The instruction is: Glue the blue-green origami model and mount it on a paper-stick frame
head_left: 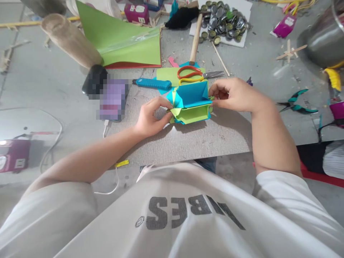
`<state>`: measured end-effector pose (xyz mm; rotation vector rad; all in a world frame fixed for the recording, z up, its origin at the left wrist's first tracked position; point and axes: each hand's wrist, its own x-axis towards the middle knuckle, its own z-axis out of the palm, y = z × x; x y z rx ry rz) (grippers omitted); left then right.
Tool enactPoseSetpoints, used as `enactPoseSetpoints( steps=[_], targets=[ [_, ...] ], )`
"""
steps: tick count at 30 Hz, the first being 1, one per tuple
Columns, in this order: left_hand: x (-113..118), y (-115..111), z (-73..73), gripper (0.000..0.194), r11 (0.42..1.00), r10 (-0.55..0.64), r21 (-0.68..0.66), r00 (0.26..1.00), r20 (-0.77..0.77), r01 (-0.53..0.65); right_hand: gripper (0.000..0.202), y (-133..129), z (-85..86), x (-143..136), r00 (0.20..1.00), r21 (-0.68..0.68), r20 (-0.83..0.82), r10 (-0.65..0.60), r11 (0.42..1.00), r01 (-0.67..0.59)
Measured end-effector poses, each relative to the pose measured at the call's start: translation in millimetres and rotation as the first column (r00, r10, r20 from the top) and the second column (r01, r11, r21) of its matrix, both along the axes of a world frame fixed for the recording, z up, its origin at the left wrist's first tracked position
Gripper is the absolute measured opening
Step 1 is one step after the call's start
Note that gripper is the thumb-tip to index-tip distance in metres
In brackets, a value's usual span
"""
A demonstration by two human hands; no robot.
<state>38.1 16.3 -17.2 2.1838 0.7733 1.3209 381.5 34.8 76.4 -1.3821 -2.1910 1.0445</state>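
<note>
Between my two hands is a folded paper box (194,114) in blue and lime green, its open pockets facing up. My left hand (153,116) pinches its left end between thumb and fingers. At the opposite end, the fingertips of my right hand (233,95) grip the paper edge; part of those fingers is hidden. Just beyond the box lie scissors (197,74) with red and yellow handles, on green paper (166,74). A blue box cutter (153,83) rests to their left.
Behind are green card sheets (129,46), a wooden cylinder (71,40), a wooden stick (196,39) and a heap of bottle caps (221,21). A phone (113,98) with a cable lies left. Pliers (297,103) and a metal pot (324,39) are at right.
</note>
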Motion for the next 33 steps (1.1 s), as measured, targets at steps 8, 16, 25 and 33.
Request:
enactPoseSetpoints(
  steps=[8,16,25,33],
  targets=[
    [0,2,3.5,0.007,1.000,0.000,-0.019,0.999,-0.051,-0.001,0.019,9,-11.1,11,0.989,-0.003,-0.112,-0.098,0.995,0.098],
    [-2,1,8.7,0.006,0.999,-0.006,-0.035,0.994,-0.105,0.003,0.017,28,0.4,41,0.772,0.365,-0.003,-0.636,0.718,0.593],
    [-1,6,6.5,0.002,0.999,-0.001,-0.041,0.999,-0.051,-0.001,0.016,98,1.9,19,0.456,0.274,0.726,-0.514,0.826,0.493],
    [-2,6,2.8,0.009,0.997,-0.034,-0.075,0.998,-0.060,0.029,0.024,94,24.6,-1,0.441,0.207,0.764,-0.471,0.827,0.523]
  ],
)
